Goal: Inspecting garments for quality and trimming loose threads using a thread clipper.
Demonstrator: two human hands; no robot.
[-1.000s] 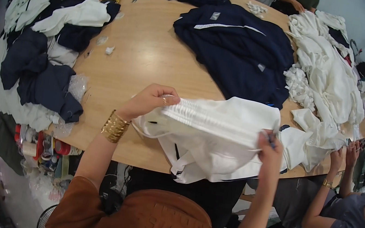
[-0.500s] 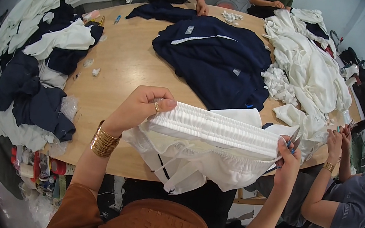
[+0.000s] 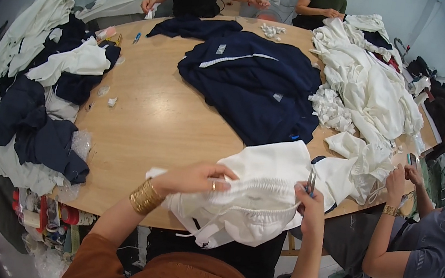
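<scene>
White pants [image 3: 264,224] with a gathered elastic waistband lie bunched at the near edge of the table, a drawstring hanging at their left. My left hand [image 3: 197,180], slightly blurred, has its fingers closed over the left end of the waistband. At the band's right end, my right hand [image 3: 312,208] grips the fabric edge. A pair of small scissors [image 3: 311,183] is also held in that hand, blades pointing up and away from me. The middle of the waistband sags in folds between my hands.
A dark navy garment [image 3: 248,80] lies beyond the pants on the wooden table [image 3: 133,126]. White garments [image 3: 359,78] heap at the right, mixed white and navy ones [image 3: 47,109] at the left. A co-worker [image 3: 413,240] sits close on my right; two others work across the table.
The waistband was stretched taut and is now slack. My hands have come closer together and lower, the left moving right and down, the right moving left.
</scene>
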